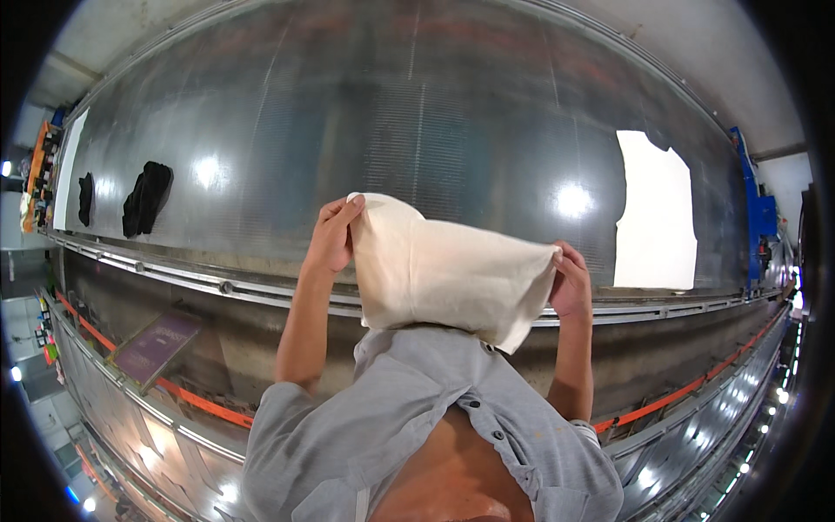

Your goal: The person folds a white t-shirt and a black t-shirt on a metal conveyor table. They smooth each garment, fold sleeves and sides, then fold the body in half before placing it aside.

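Observation:
A cream-coloured cut piece of fabric (444,270) hangs between my two hands, in front of my body and over the near edge of the long metal table. My left hand (334,233) pinches its upper left corner, thumb on top. At the upper right corner, my right hand (570,277) grips the cloth between thumb and fingers. The top edge curves at the left and slopes down toward the right. Its lower edge falls in loose folds near my grey shirt.
A white garment-shaped fabric piece (657,217) lies flat at the table's right. Two black cloth pieces (146,198) (85,199) lie at the left. A metal rail (226,287) edges the dark metal table (330,130). A purple board (156,346) and orange bars (204,403) are behind.

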Demonstrator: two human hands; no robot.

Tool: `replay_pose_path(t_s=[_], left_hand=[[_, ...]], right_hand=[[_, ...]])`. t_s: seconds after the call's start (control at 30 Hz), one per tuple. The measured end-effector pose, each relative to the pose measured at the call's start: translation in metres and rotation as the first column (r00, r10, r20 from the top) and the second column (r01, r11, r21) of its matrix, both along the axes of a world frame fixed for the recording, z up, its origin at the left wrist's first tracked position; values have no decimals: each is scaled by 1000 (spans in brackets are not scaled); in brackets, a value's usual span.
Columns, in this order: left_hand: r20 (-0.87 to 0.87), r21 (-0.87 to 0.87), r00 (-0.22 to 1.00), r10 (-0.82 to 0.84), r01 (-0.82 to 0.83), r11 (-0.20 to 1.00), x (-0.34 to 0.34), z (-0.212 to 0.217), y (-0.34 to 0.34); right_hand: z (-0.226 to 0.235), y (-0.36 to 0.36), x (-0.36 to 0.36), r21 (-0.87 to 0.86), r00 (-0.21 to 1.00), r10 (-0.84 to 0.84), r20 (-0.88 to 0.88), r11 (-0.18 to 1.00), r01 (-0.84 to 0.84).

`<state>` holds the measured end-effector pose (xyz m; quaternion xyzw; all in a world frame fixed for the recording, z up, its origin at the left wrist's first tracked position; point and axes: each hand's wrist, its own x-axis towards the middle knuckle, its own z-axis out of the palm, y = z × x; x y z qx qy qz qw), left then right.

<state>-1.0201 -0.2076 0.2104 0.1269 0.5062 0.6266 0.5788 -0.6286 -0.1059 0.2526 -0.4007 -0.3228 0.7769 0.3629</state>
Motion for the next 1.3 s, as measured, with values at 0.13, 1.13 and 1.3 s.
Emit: replay_pose_path(t_s=[0.13,1.13,1.3], left_hand=[[100,37,981,168,-172,984,13,2,51],[-337,-349,941,-28,-97,932,24,-169,75],[-900,-216,420,-114,-205,955,-9,-188,162]], right_hand=[[-15,29,-17,-65,994,-106,-35,993,103],[-219,-4,2,-72,617,84,782,996,-44],[-218,-4,-6,-6,583,22,812,1000,-30]])
